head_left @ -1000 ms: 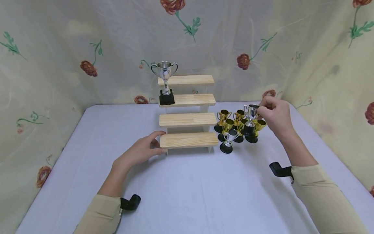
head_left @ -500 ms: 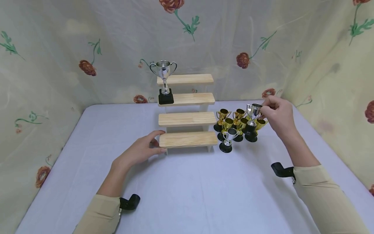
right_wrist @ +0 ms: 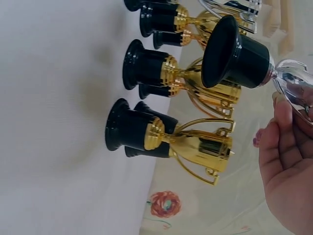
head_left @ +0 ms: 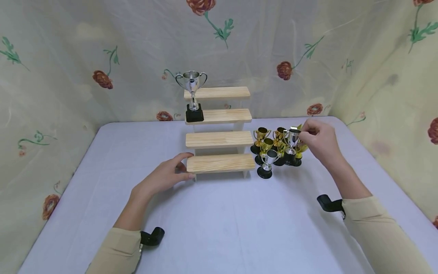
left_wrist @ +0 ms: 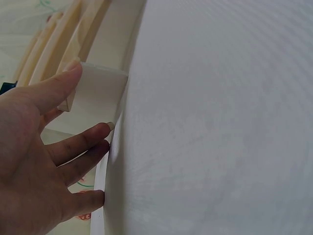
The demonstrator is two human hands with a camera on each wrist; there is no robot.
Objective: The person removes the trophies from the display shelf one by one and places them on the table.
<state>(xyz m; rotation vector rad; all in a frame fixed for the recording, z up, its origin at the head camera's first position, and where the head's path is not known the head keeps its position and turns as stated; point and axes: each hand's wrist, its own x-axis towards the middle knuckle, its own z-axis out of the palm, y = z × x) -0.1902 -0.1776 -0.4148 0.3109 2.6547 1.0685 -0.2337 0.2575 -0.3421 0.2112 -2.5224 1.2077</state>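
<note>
My left hand (head_left: 165,175) holds the left end of a four-tier wooden display stand (head_left: 220,163) at its lowest board. In the left wrist view, its thumb (left_wrist: 73,68) lies against the white side support and its other fingers are spread. A silver trophy cup (head_left: 292,137) with a black base is pinched by its handle side in my right hand (head_left: 321,140). The right wrist view shows that black base (right_wrist: 234,54) tilted, above the table and in front of gold trophy cups (right_wrist: 195,142). Several gold cups (head_left: 261,134) stand grouped on the table right of the stand.
A larger silver trophy (head_left: 192,82) with a square black base stands at the left end of the second board from the top. One small silver cup (head_left: 268,163) stands in front of the gold ones. A flowered curtain (head_left: 143,57) hangs behind the white-covered table (head_left: 219,228).
My right hand, with the silver trophy cup, first shifted slightly right, then moved left and lower over the gold cups. My left hand stays at the stand.
</note>
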